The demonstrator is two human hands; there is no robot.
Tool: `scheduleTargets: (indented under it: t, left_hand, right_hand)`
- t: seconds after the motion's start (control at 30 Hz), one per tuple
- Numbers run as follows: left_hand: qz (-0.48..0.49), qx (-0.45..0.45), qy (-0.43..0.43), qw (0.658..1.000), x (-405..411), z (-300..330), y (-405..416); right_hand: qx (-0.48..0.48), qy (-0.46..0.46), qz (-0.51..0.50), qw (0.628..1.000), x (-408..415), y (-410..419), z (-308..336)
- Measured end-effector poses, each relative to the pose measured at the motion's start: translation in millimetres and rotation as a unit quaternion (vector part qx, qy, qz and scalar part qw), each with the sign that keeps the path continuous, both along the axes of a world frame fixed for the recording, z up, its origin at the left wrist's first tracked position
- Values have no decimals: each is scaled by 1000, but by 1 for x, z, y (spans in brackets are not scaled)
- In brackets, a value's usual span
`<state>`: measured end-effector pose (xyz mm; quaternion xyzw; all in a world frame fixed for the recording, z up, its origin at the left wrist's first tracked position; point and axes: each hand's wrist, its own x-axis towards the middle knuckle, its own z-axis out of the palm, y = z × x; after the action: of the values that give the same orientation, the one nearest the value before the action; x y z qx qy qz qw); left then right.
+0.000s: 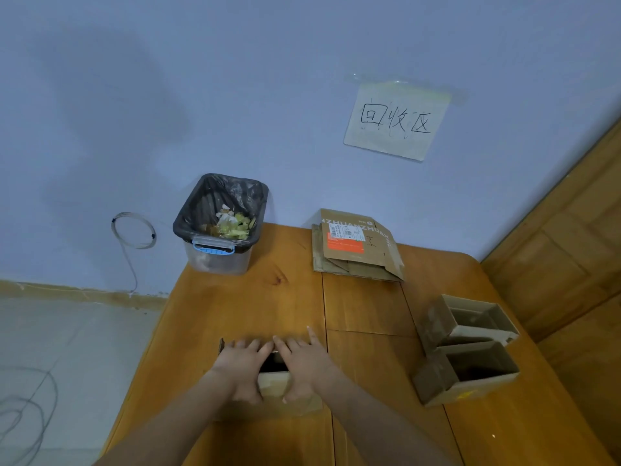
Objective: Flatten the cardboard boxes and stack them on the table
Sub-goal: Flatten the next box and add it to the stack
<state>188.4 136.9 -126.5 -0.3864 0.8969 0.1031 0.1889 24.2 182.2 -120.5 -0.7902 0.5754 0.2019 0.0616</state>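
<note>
Both hands work on a small cardboard box (274,381) at the near middle of the wooden worktop (255,297). The left hand (240,368) lies over the box's left part, fingers stretched forward over its far edge and thumb hooked down on the near wall. The right hand (304,364) mirrors it on the right part, fingers forward and thumb down on the near wall, so each grip clasps the box between fingers and thumb. A dark opening of the box shows between the two hands. A flap lies flat on the worktop at the near side, under the wrists.

At the far side of the worktop, right of middle, lies a stack of flattened boxes (356,250); the top one bears an orange and white label. Two open boxes lie on their sides near the right edge, touching each other: one farther (467,319), one nearer (467,373), both with their openings turned up and to the right.

At the far left corner stands a clear bin (220,227) with a black liner and a blue latch, holding food scraps. On the wall behind hangs a paper sign (396,121) with handwritten characters. A coil of wire (134,230) hangs on the wall left of the bin. A wooden panel (564,250) runs along the right.
</note>
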Motion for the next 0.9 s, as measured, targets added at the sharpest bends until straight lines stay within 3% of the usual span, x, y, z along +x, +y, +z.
scheduleTargets:
  t: [0.33,0.63,0.9]
  left_hand:
    - [8,0,19,1000,2,15,16]
    - [-29,91,37,995,-12,59,11]
    - [-15,211,16,977,-20,47,13]
  right_hand:
    - [10,-19,11,1000,-7,5,7]
    - [76,-10,-1,997,-17,-5,55]
    - [155,-42,-74,984,-25,14,45]
